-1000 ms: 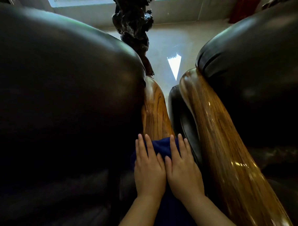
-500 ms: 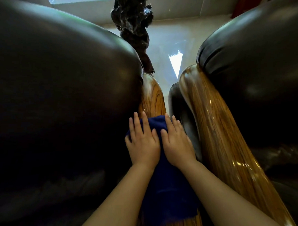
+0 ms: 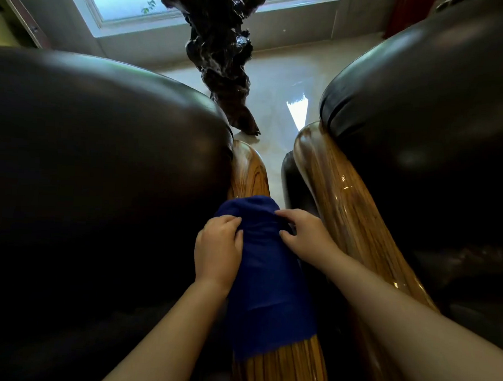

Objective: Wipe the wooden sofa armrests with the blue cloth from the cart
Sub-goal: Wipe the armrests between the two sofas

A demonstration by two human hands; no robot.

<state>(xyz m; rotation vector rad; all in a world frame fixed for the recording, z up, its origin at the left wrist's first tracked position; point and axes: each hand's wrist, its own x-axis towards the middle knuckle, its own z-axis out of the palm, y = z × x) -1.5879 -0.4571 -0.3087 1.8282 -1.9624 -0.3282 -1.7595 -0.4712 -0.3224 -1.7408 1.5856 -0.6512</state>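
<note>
Nearest, bare striped wood of the left armrest [image 3: 283,367] shows below the blue cloth [image 3: 269,280], a deep blue, softly creased fabric draped lengthwise over that rail. The left hand [image 3: 217,249] curls its fingers into the cloth's left edge; the right hand [image 3: 303,234] pinches its right edge. To the right, a 2nd glossy armrest [image 3: 350,220] runs parallel. Dark leather cushions [image 3: 101,169] flank both, with a dark carved sculpture [image 3: 219,50] farther off.

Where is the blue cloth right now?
In the head view, the blue cloth lies draped over the left wooden armrest, low in the middle, with the left hand and right hand gripping its sides.
</note>
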